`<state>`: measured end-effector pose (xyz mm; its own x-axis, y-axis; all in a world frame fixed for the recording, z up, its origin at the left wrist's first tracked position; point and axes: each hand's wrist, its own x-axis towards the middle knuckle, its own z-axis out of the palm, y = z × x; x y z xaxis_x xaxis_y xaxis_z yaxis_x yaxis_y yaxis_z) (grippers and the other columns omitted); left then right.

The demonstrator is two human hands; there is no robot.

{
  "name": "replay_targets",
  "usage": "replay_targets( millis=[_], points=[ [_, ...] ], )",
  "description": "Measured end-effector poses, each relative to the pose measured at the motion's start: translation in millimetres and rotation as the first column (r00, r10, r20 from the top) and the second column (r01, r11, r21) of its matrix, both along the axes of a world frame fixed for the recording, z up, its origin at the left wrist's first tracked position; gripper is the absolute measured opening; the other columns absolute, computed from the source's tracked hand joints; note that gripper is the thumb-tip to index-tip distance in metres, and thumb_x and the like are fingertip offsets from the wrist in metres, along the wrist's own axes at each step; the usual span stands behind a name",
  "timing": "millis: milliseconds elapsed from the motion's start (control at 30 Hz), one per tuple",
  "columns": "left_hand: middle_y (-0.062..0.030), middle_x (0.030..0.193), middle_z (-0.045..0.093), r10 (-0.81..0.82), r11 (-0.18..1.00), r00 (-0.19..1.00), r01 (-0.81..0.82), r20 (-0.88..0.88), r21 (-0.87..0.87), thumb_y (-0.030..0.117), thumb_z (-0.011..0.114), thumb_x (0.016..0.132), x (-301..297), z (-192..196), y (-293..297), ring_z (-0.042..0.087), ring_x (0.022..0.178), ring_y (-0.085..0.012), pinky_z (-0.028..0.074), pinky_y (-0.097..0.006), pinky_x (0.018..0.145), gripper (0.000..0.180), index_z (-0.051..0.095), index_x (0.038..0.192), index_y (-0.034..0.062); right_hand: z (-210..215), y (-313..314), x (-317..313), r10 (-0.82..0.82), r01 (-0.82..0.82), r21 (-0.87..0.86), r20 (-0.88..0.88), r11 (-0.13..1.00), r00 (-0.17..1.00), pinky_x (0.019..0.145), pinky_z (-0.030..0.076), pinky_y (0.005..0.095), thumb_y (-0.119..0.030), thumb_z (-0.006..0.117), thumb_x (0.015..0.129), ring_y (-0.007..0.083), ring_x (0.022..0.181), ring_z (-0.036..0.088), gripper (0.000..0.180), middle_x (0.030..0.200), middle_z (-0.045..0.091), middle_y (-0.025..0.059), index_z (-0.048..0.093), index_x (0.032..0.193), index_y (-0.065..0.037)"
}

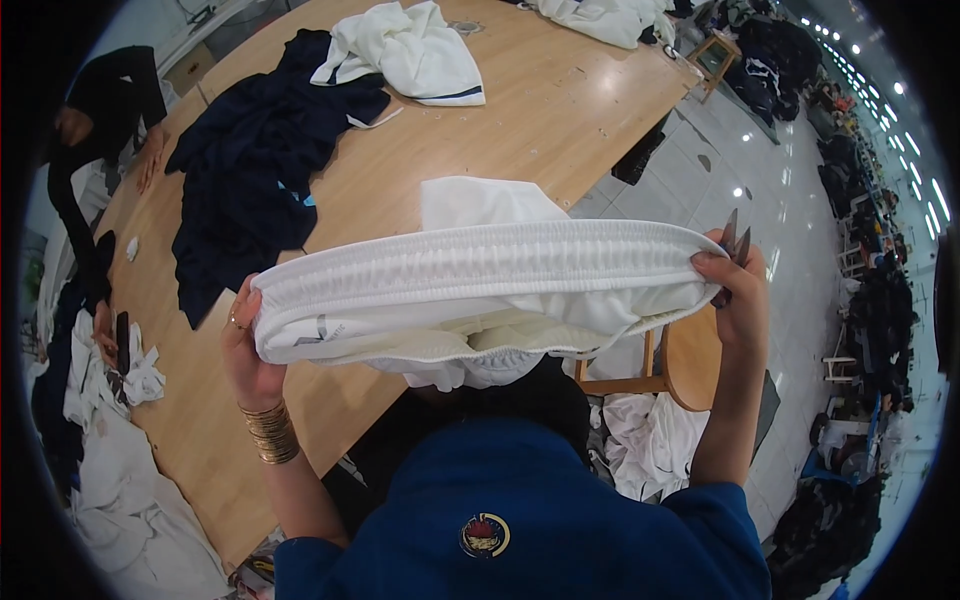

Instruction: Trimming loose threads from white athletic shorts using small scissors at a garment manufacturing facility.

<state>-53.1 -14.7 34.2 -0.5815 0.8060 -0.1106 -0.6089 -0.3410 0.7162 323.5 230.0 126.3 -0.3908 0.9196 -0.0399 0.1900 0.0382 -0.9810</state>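
Observation:
A white garment with a gathered elastic waistband (480, 256), which looks like shorts or trousers, is stretched wide between my two hands. Its left end is gripped by my left hand (252, 350), with gold bangles on that wrist. At the other end my right hand (742, 305) pinches the band with its thumb. That same hand also holds dark thread snips (738, 243), their pointed blades sticking up past the fingers. The waist opening faces me, showing a grey print inside. Some white cloth of the garment hangs beyond the band, over the table edge; its lower part is hidden.
Navy garments (255, 165) and a white garment with a dark stripe (405, 55) lie on the wooden table (520, 120). White cloth is heaped at left (140, 500), near another person (110, 100). A wooden stool (695, 365) stands at my right beside white cloth (640, 440).

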Motion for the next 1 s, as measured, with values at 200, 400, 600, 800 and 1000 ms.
replay_targets(
  millis=[200, 400, 600, 800, 1000],
  points=[
    [-0.0062, 0.098, 0.059, -0.394, 0.877, 0.594, 0.014, -0.702, -0.48, 0.013, 0.059, 0.081, 5, 6, 21, 0.056, 0.088, -0.0121, 0.044, -0.024, 0.078, 0.027, 0.056, 0.104, 0.0, 3, -7, -14, 0.086, -0.088, 0.019, 0.06, 0.996, 0.994, 0.053, 0.031, 0.0188, -0.011, 0.063, 0.071, 0.0031, 0.059, 0.046, 0.011, 0.064, 0.054, -0.0038, 0.063, 0.077, -0.001],
    [-0.0063, 0.112, 0.052, -0.285, 0.942, 0.21, 0.24, -0.935, -0.233, 0.022, 0.061, 0.081, 103, 69, 114, 0.05, 0.104, -0.0148, 0.039, -0.029, 0.09, 0.04, 0.051, 0.116, 0.0054, 31, -14, -62, 0.306, -0.335, 0.19, 0.169, 0.923, 0.937, 0.052, 0.028, 0.0208, -0.013, 0.065, 0.073, 0.0031, 0.058, 0.039, 0.014, 0.059, 0.047, -0.0054, 0.06, 0.072, 0.0],
    [-0.0035, 0.096, 0.06, -0.531, 0.695, 0.443, 0.716, -0.722, -0.072, 0.031, 0.061, 0.085, 104, 118, 162, 0.055, 0.088, -0.0087, 0.044, -0.025, 0.079, 0.039, 0.056, 0.109, 0.001, 85, -1, -62, 0.348, -0.347, 0.285, 0.049, 0.893, 0.936, 0.055, 0.035, 0.0177, -0.01, 0.067, 0.072, 0.0025, 0.061, 0.049, 0.015, 0.066, 0.057, -0.0031, 0.064, 0.081, 0.001],
    [0.001, 0.081, 0.062, -0.398, 0.765, 0.562, 0.64, -0.725, 0.077, 0.017, 0.06, 0.084, 89, 202, 187, 0.056, 0.076, -0.0041, 0.045, -0.02, 0.07, 0.018, 0.061, 0.092, 0.0012, 129, 22, -73, 0.203, -0.219, 0.624, 0.098, 0.75, 0.974, 0.055, 0.036, 0.0207, -0.013, 0.065, 0.074, 0.0043, 0.06, 0.05, 0.016, 0.065, 0.058, -0.0019, 0.062, 0.082, 0.001],
    [-0.0016, 0.085, 0.059, -0.214, 0.853, 0.71, 0.471, -0.671, 0.226, 0.017, 0.054, 0.087, 60, 218, 180, 0.056, 0.073, -0.0053, 0.045, -0.018, 0.067, 0.015, 0.058, 0.092, 0.0026, 95, 69, -71, -0.18, -0.12, 0.894, 0.216, 0.432, 0.96, 0.065, 0.042, 0.0355, -0.012, 0.06, 0.068, 0.0325, 0.069, 0.054, 0.022, 0.076, 0.059, 0.018, 0.059, 0.087, -0.001]
  ],
)
